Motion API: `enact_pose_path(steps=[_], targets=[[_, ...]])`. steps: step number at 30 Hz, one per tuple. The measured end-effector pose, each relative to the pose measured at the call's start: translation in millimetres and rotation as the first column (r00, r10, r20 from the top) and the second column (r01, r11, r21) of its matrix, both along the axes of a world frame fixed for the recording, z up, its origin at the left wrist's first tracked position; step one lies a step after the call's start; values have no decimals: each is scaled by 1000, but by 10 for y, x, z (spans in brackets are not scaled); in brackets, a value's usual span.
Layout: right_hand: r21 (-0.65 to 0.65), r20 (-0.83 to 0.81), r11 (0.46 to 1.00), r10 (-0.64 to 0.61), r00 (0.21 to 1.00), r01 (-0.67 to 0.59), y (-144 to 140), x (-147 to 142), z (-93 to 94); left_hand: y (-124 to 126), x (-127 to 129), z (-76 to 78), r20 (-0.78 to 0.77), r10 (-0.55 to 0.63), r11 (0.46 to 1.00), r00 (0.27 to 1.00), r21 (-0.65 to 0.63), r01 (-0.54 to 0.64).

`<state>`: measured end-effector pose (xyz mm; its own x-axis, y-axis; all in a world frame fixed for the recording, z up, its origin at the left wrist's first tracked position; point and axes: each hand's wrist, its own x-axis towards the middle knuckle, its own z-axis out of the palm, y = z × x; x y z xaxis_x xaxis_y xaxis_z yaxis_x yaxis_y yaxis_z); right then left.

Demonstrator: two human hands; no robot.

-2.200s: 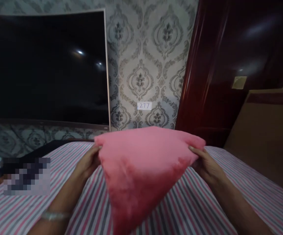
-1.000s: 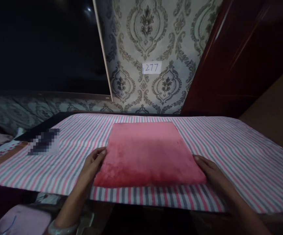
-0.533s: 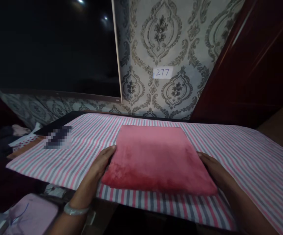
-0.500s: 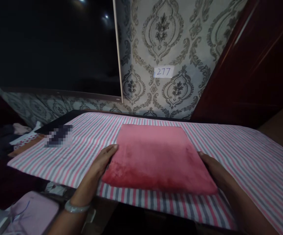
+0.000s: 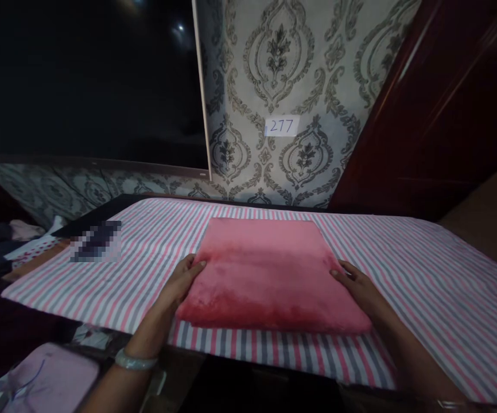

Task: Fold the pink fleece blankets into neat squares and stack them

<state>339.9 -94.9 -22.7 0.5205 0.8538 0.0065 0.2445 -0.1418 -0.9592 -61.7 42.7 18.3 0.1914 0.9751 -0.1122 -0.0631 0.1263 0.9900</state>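
Fingers of left hand (image 5: 182, 280) and right hand (image 5: 357, 285) flat, uncurled, pressing folded pink cloth (image 5: 266, 272) between them, squaring edges; gripping nothing; striped sheet (image 5: 424, 275) beneath.

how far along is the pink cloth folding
Done: the pink cloth lies folded into a flat square on the striped sheet. In hand: the left hand and right hand press its two sides. Left, probably: only letting go.

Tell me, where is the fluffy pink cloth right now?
The folded pink cloth lies flat on the striped sheet, mid-view, between the left hand and right hand, below the 277 label.
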Motion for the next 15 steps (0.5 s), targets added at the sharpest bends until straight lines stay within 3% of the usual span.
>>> enact_pose_path(steps=[3, 8, 12, 15], targets=[[0, -199, 997, 75, 977, -77, 56, -14, 197, 170, 19, 121, 74, -38, 995, 997, -94, 45], [18, -332, 984, 170, 928, -175, 479, -51, 534, 675, 257, 394, -2, -93, 970, 996, -224, 90], [-12, -245, 994, 102, 964, -108, 903, -24, 601, 964, 513, 476, -77, -35, 989, 996, -143, 24], [17, -147, 1000, 2, 989, 0, 1089, 46, 541, 1023, 630, 375, -159, 116, 993, 980, -10, -119]])
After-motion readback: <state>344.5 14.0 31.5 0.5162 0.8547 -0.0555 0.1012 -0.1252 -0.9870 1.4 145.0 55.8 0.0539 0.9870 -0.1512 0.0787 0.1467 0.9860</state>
